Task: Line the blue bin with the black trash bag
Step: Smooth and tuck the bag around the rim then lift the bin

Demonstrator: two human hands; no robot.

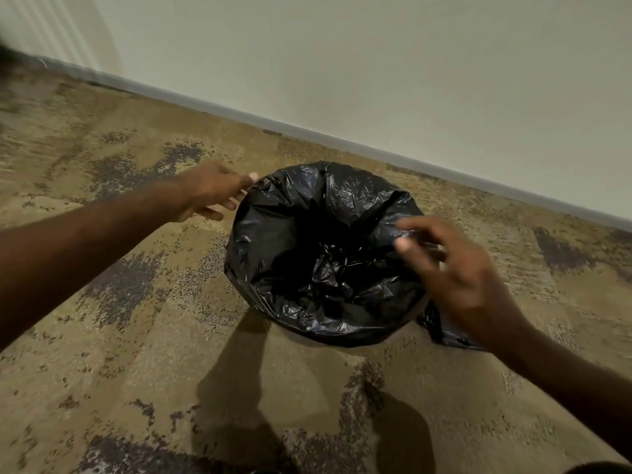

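Black trash bag (328, 254) sits open on carpet floor (136, 336) near wall (376, 63), top folded out wide. Blue bin hidden under bag. Left hand (213, 193) pinches bag's far left edge with fingertips. Right hand (458, 268) blurry at bag's right edge, fingers bent; cannot tell if gripping.

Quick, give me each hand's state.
Left hand: fingers at the black trash bag edge, grip cannot be told.
Right hand: open, blurred, holding nothing.
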